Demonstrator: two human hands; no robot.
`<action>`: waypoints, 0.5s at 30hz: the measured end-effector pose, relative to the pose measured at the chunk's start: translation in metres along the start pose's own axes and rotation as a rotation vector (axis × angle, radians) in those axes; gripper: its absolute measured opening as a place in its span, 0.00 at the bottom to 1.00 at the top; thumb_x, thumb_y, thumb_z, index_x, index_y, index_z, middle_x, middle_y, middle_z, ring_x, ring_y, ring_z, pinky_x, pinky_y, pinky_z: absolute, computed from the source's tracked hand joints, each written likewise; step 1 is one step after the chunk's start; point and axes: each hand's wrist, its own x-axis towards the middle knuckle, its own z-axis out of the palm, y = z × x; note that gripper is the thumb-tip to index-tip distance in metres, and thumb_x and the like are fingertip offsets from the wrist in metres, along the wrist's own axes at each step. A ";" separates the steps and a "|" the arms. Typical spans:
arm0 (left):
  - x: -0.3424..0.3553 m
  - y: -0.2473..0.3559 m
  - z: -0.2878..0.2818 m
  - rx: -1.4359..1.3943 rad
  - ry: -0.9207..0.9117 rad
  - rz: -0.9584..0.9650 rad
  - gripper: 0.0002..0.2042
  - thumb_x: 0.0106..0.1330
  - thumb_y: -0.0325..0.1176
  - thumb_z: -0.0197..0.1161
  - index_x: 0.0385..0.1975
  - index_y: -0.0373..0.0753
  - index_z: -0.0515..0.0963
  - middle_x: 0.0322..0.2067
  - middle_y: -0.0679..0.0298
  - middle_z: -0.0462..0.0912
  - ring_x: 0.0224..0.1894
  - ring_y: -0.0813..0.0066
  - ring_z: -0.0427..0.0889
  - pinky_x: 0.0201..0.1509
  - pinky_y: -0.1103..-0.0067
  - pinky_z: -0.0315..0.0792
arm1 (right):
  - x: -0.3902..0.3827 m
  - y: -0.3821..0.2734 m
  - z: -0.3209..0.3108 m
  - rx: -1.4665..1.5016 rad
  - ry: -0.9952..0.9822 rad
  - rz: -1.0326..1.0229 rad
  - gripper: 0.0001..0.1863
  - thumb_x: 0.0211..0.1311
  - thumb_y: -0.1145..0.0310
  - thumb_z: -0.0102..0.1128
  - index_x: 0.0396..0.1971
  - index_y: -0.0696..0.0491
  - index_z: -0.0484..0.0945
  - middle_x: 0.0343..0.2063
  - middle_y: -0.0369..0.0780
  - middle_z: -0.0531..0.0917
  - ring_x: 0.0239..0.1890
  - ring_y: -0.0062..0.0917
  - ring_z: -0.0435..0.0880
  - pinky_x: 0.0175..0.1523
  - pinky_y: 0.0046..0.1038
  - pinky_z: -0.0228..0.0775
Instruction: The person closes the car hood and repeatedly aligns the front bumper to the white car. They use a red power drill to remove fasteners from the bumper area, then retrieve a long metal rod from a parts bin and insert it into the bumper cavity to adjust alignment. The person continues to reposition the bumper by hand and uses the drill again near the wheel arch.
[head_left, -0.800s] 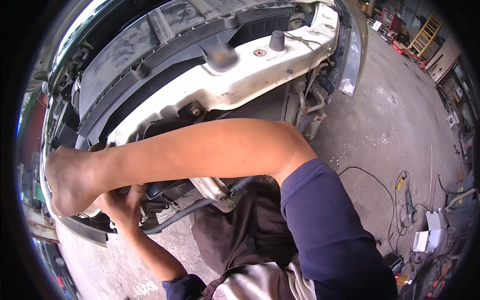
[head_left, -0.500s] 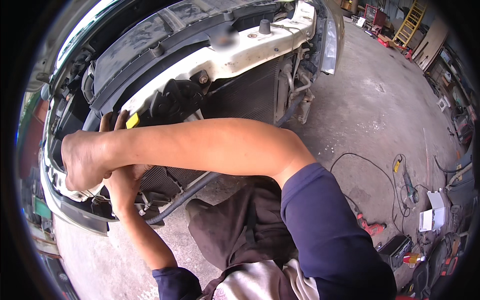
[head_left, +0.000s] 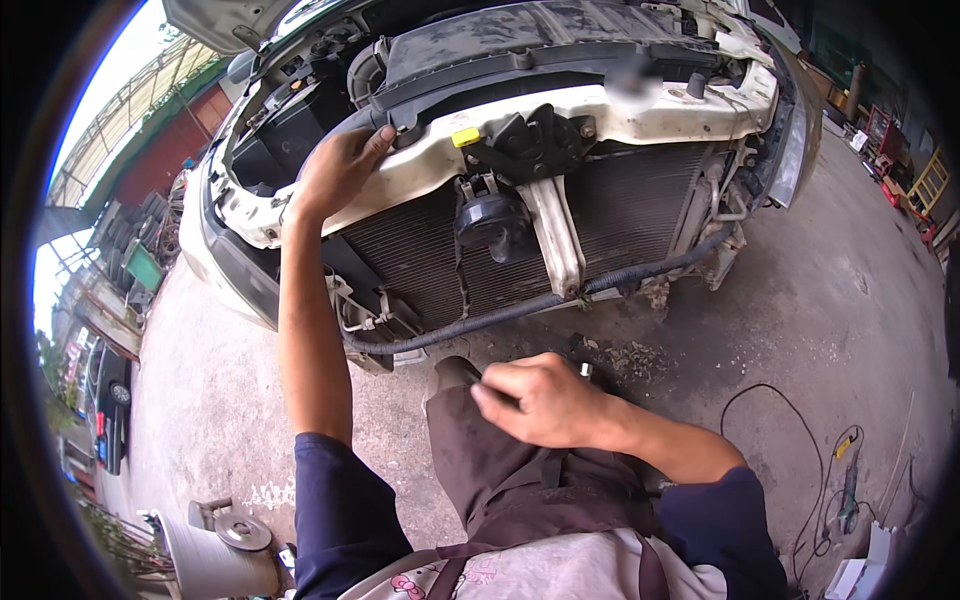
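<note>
From far I see my left hand lying unclenched on the edge of the white beam at eleven o'clock, my right hand curled at five, whether holding I cannot tell, and concrete floor spreading wide at three.

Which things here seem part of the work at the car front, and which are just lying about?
Seemingly in the work:
white crossmember, left hand at it
right hand, apart from it

Seemingly lying about:
corded power tool, on the floor
white bin
yellow ladder
</note>
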 end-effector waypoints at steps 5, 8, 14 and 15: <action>0.009 -0.002 -0.002 -0.186 -0.048 -0.062 0.39 0.67 0.67 0.44 0.45 0.29 0.78 0.32 0.56 0.81 0.36 0.72 0.75 0.48 0.77 0.69 | -0.122 0.187 0.014 -0.159 0.402 0.752 0.17 0.61 0.62 0.57 0.21 0.62 0.74 0.20 0.53 0.76 0.26 0.49 0.78 0.30 0.39 0.66; 0.016 0.002 -0.002 -0.012 -0.047 -0.181 0.43 0.63 0.72 0.39 0.49 0.31 0.78 0.41 0.49 0.81 0.46 0.60 0.78 0.55 0.73 0.68 | -0.220 0.286 0.050 -0.282 0.568 0.927 0.16 0.59 0.62 0.55 0.22 0.62 0.77 0.22 0.54 0.79 0.29 0.51 0.80 0.34 0.44 0.67; 0.014 -0.014 0.003 0.126 -0.026 -0.265 0.40 0.66 0.69 0.40 0.42 0.31 0.82 0.34 0.48 0.83 0.40 0.59 0.82 0.53 0.71 0.69 | -0.348 0.352 0.141 -0.288 0.769 1.064 0.16 0.57 0.63 0.56 0.23 0.63 0.78 0.22 0.58 0.76 0.27 0.52 0.79 0.33 0.46 0.66; 0.014 -0.017 0.004 0.120 -0.018 -0.289 0.40 0.66 0.69 0.40 0.40 0.31 0.82 0.34 0.49 0.83 0.40 0.59 0.82 0.52 0.71 0.69 | -0.361 0.354 0.154 -0.303 0.686 1.109 0.15 0.57 0.63 0.57 0.25 0.62 0.79 0.24 0.56 0.78 0.29 0.52 0.80 0.33 0.46 0.67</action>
